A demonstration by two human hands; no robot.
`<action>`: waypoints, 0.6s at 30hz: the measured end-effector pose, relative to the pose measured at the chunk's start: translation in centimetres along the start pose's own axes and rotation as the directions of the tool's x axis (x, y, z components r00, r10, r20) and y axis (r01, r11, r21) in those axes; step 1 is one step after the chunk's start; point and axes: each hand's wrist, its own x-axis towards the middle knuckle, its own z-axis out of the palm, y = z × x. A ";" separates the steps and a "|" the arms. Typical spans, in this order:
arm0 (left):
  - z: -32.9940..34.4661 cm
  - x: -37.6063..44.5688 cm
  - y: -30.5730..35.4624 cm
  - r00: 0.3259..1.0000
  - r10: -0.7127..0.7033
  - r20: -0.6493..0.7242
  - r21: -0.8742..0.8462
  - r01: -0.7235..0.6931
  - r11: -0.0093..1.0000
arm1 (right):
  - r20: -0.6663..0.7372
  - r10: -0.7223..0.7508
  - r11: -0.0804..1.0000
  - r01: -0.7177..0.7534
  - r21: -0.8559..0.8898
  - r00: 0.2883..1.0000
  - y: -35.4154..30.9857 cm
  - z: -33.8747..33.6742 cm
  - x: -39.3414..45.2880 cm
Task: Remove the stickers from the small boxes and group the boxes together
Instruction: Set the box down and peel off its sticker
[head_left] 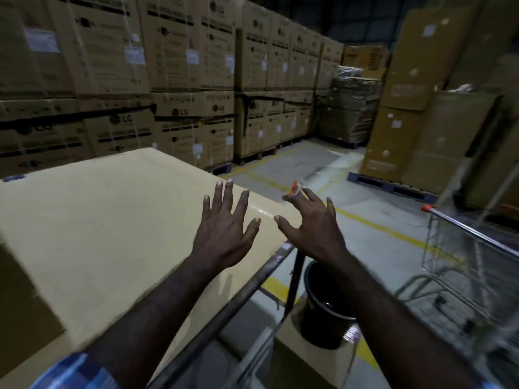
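No small boxes show. At centre frame the left hand (224, 234) hovers with fingers spread and straight above the top of a large cardboard carton (98, 234), which fills the lower left. Just right of it, the right hand (314, 228) has loosely bent fingers; a small orange-tipped tool (295, 189) sits at its fingertips, though whether they pinch it is unclear. A black bucket (323, 307) stands below the right forearm, a wire shopping trolley (463, 248) at the right edge, and stacked cartons (182, 80) across the top.
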 end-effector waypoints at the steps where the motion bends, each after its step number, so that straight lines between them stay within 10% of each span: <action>1: 0.9 1.0 1.6 1.000 0.013 0.006 -0.011 -0.013 1.000 | 0.006 0.015 1.000 -0.015 -0.013 1.000 1.9 -0.5 0.0; 18: 19.8 10.1 17.4 0.933 0.257 0.250 -0.122 -0.233 0.965 | 0.190 0.410 0.908 -0.378 -0.181 0.892 24.2 0.6 -5.2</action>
